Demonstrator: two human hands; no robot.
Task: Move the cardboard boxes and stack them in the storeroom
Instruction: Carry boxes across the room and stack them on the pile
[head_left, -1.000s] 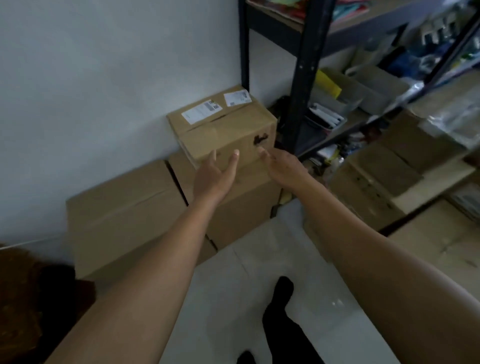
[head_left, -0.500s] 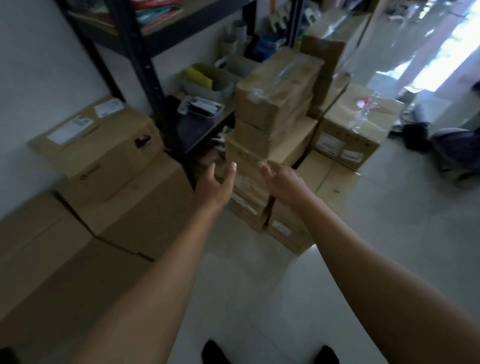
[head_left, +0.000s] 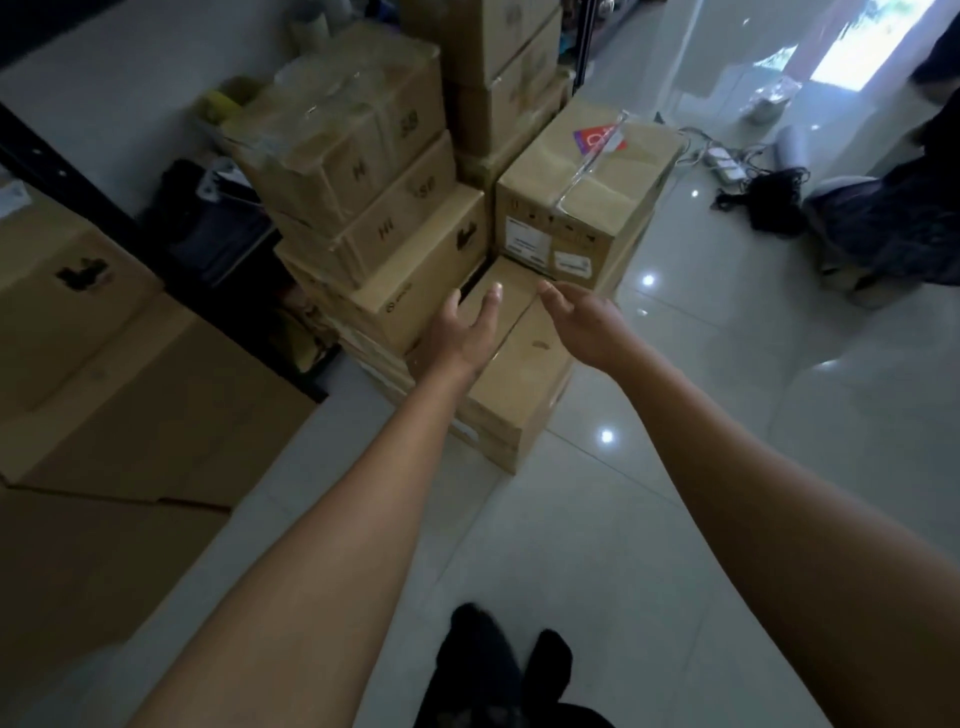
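While both arms stretch forward, neither grip holds anything: the left hand (head_left: 465, 332) and the right hand (head_left: 584, 325), fingers loosely spread, hang over the low front box (head_left: 519, 387) of the cardboard pile (head_left: 491, 98). Three stacked boxes (head_left: 374, 208) rise at its left, and one stickered box (head_left: 587, 200) stands behind it. Bare floor (head_left: 727, 467) opens to the right. Since half a second ago the pile has drawn nearer and the shelf post (head_left: 67, 184) has slid leftward.
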